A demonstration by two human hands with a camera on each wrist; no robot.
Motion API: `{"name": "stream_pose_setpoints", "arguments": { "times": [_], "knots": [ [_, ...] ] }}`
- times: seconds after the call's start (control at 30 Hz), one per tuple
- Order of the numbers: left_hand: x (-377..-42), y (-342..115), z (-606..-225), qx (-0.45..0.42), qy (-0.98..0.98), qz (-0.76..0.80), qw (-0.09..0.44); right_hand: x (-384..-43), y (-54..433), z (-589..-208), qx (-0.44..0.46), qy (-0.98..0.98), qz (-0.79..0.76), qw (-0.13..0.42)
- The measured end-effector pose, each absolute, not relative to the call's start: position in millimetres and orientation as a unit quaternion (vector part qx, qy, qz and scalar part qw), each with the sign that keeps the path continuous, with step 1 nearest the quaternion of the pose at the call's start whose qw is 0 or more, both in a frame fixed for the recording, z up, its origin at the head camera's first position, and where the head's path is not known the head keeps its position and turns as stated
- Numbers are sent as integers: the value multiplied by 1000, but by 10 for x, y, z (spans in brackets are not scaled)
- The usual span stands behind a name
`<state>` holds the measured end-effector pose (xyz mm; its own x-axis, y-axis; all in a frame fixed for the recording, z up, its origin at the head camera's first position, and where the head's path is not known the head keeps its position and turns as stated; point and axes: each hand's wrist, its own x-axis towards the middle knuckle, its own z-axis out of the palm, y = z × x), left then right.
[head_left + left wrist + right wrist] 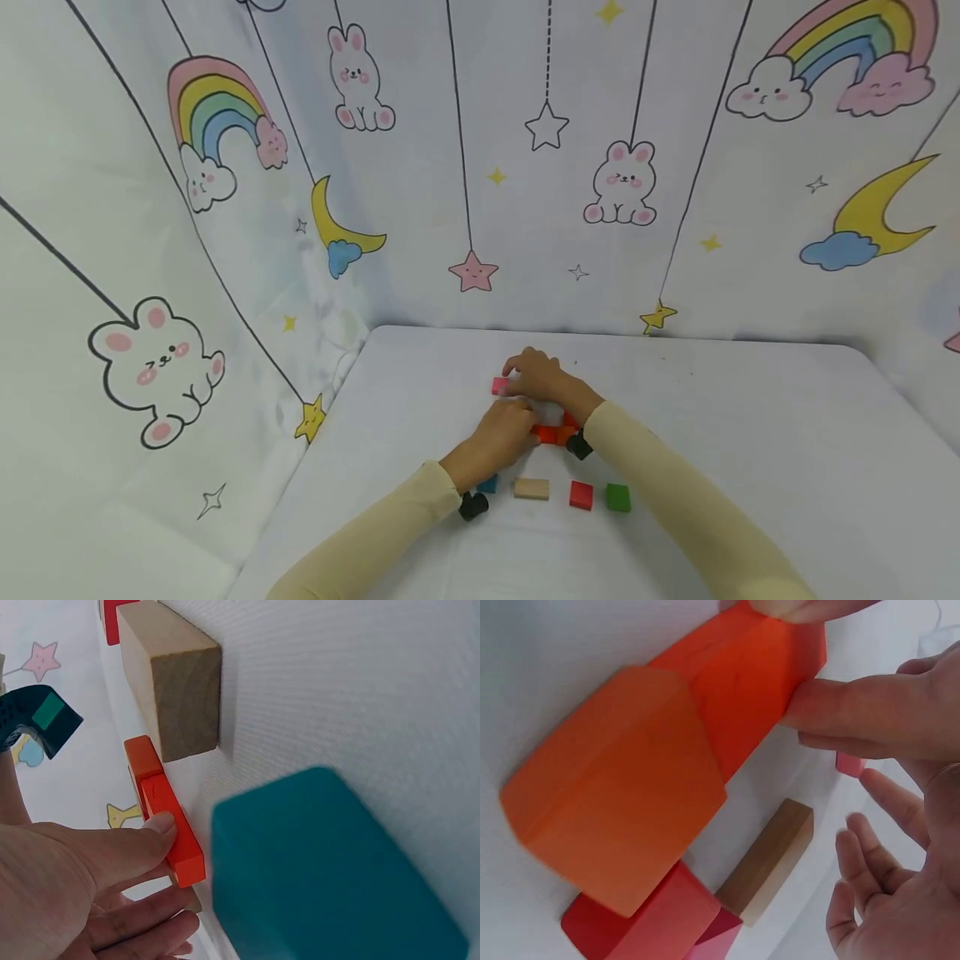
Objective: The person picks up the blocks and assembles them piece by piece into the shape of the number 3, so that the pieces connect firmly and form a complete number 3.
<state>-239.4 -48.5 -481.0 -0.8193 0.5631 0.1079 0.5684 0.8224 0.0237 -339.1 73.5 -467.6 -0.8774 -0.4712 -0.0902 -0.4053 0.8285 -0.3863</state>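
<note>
The left hand pinches a red-orange block between thumb and fingers – the block is on the white table, its other end up against an orange block. The right hand reaches past it, fingers loosely spread and gripping nothing, beside a small pink block – whether they touch, I can't tell. Nearer the person, a teal block, a plain wooden block, a red block and a green block form a loose row
</note>
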Motion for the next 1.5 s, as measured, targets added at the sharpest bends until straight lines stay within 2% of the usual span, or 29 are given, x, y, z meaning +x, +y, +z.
{"name": "stream_pose_setpoints", "arguments": {
  "times": [0.27,0.83,1.5],
  "knots": [
    [-2403,-471,-4819,-307,-950,-15,59,-3417,676,-4711,-218,956,-171,97],
    [-2393,-477,-4782,-306,-951,-18,48,-3377,681,-4695,-196,962,-162,100],
    [-2375,-463,-4783,-287,-957,-26,34,-3347,848,-4730,-202,968,-133,72]
  ]
}}
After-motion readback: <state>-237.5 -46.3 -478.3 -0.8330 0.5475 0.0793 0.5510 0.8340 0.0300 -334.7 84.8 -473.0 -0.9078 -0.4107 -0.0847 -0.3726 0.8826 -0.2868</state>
